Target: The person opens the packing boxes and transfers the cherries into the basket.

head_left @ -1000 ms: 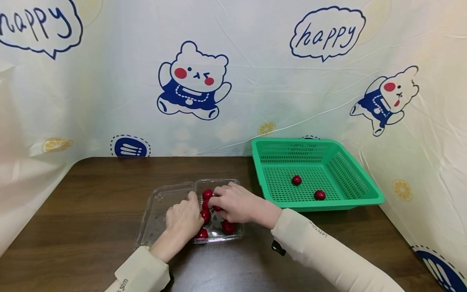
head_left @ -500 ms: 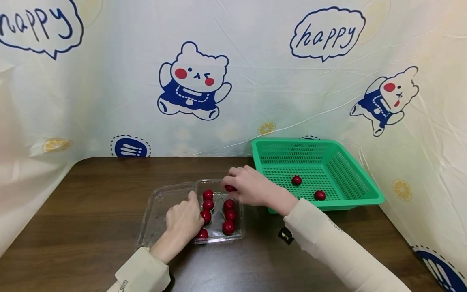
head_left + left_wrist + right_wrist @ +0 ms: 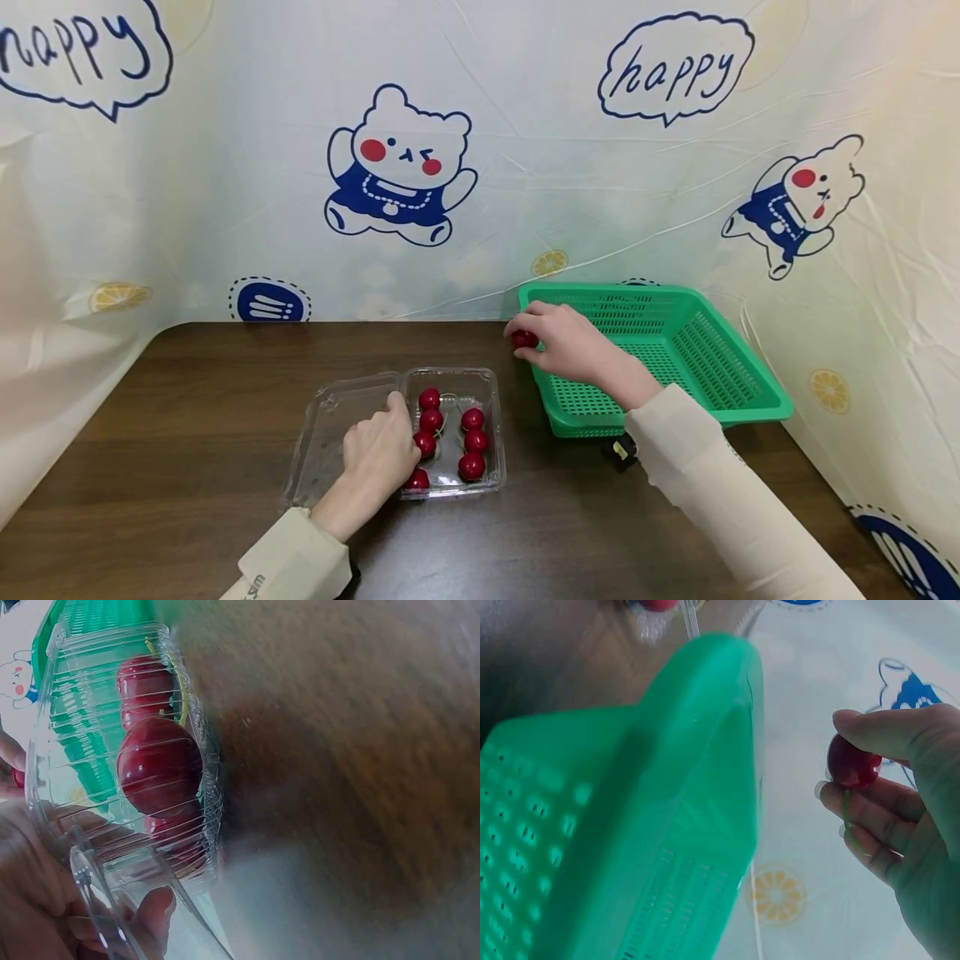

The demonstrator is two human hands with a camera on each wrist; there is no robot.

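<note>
My left hand (image 3: 378, 454) grips the hinge side of an open clear plastic clamshell box (image 3: 489, 392); through the plastic its thumb (image 3: 156, 911) shows. Several dark red cherries (image 3: 472, 466) with stems lie in the box's right half, in two columns. Between thumb and fingers my right hand (image 3: 566, 337) pinches one cherry (image 3: 853, 763), its green stem hanging down. That hand is raised at the left rim of a green plastic basket (image 3: 757, 408). My right hand and forearm cover part of the basket's inside in the head view.
The box's lid (image 3: 318, 433) lies folded open to the left on the brown wooden table (image 3: 187, 433). A printed curtain (image 3: 262, 167) hangs behind the table. The basket stands at the back right, near the curtain.
My right hand has lifted a cherry out of the box and carried it up and right to the basket's left rim. My left hand stays at the box.
</note>
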